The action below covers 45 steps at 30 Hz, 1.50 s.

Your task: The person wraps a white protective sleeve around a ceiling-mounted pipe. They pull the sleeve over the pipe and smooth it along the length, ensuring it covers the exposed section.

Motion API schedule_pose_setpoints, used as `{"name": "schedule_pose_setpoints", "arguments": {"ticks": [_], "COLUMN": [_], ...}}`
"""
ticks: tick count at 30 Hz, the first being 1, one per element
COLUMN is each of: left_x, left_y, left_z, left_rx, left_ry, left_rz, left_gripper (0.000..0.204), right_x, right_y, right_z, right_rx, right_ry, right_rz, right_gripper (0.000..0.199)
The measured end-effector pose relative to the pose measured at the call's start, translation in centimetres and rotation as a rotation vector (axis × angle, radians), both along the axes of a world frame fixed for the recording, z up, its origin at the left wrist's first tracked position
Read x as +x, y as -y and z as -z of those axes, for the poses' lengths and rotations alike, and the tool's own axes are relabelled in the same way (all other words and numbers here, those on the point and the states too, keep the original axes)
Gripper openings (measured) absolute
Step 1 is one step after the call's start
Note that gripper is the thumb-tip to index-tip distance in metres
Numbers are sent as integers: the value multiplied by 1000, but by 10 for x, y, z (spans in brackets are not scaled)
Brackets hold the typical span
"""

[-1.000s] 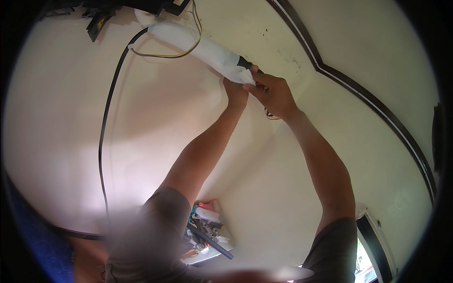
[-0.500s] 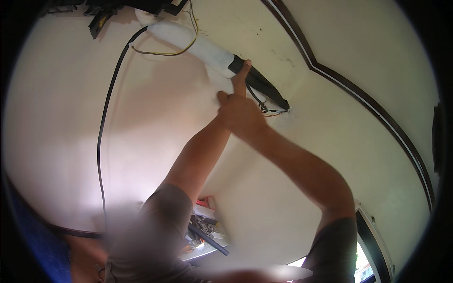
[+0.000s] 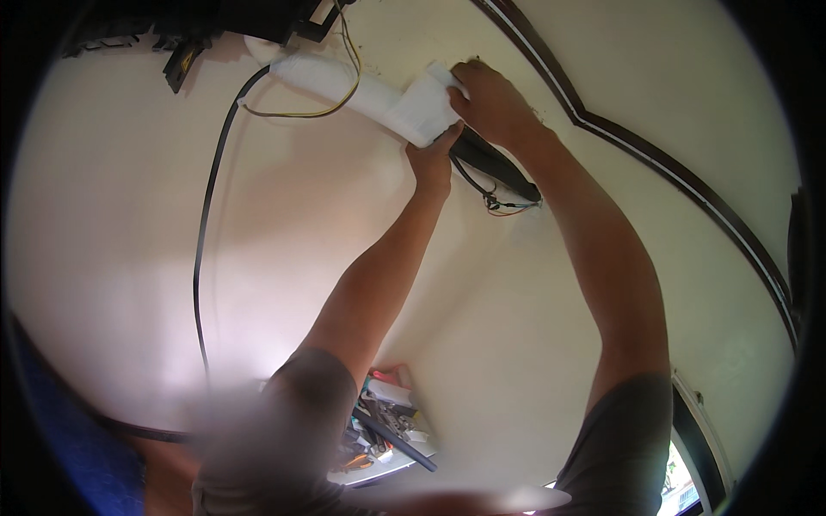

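Far left, low down: blue surface (image 3: 99,464), at the picture's edge. Next, black cable (image 3: 198,267) hanging along the pale wall in a long curve, its top end bending over to the pipe. Top left, black housing (image 3: 249,17), cut off by the frame, with a small dark bracket (image 3: 181,65) sticking down. Thin yellow-and-dark wire (image 3: 297,114) loops from near the cable's upper bend, across the pipe, up toward the housing.

White-wrapped pipe (image 3: 331,84) slants down to the right from below the housing, high on the wall. Well below, heap of tools (image 3: 394,419), dark tube (image 3: 397,442) lying across it.

White strip (image 3: 423,105) sits at the pipe's lower end, loose flap sticking up off it. Left hand (image 3: 433,159) is closed round the pipe from underneath at that end, thumb up on the near side; fingers behind are hidden. Right hand (image 3: 495,103), just above and right, pinches the strip's edge between thumb and fingers.

Black sleeve (image 3: 499,163) continues down-right from the white part, partly behind the right wrist. Thin wires (image 3: 509,208) bunch at its lower end. Further right, dark trim (image 3: 658,172) runs along the wall; bottom right, window (image 3: 680,482), bright.
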State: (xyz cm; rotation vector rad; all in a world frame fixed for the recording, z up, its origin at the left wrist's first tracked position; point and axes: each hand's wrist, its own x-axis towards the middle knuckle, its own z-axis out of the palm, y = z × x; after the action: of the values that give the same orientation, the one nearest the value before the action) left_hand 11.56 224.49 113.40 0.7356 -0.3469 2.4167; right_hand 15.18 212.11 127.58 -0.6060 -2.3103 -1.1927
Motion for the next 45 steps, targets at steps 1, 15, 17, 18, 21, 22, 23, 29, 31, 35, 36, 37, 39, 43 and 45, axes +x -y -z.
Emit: {"name": "schedule_pose_setpoints", "arguments": {"ticks": [1, 15, 17, 18, 21, 22, 23, 29, 31, 35, 36, 37, 39, 43, 45], "left_x": [-2, -120, -115, -112, -100, -98, -98, -90, -75, -51, -43, -34, -16, 18, 30], "left_y": [5, 30, 36, 40, 52, 56, 62, 91, 90, 69, 59, 49, 25, -13, -14], "left_z": [1, 30, 29, 32, 42, 46, 51, 61, 64, 86, 90, 92, 86, 26, 9], "left_rx": [-8, 179, 147, 119, -11, -46, -166, -647, -618, -351, -331, -309, -268, 75, 25], "left_ry": [-60, -322, -321, -306, -286, -297, -366, -600, -538, -414, -376, -337, -407, -189, -111], "left_rz": [66, 207, 200, 157, -10, -86, -162, -443, -503, -612, -548, -484, -226, -253, -132], "left_gripper": [51, 75, 63, 57, 42, 38, 34, 29, 37, 25, 15, 24, 80, 58, 53], "right_x": [-8, -20, -18, -17, -7, 0, 9, 20, 14, 13, 17, 22, 33, 44, 45], "right_y": [-17, -77, -79, -78, -66, -59, -50, -22, -29, -38, -35, -30, -18, 1, 7], "right_z": [2, 11, 14, 16, 33, 42, 54, 141, 145, 124, 120, 118, 113, 105, 108], "right_rx": [29, -872, -725, -653, -398, -260, -140, 155, 233, 140, 108, 62, -30, -56, 96], "right_ry": [-17, -311, -260, -259, -391, -366, -353, -48, -54, -77, -80, -87, -95, -29, 92], "right_rz": [-54, -74, -105, -97, -178, -206, -202, -37, -14, -14, -31, -17, 21, 102, 34], "right_gripper": [20, 29, 28, 28, 27, 26, 26, 43, 41, 31, 27, 26, 24, 20, 21]}}
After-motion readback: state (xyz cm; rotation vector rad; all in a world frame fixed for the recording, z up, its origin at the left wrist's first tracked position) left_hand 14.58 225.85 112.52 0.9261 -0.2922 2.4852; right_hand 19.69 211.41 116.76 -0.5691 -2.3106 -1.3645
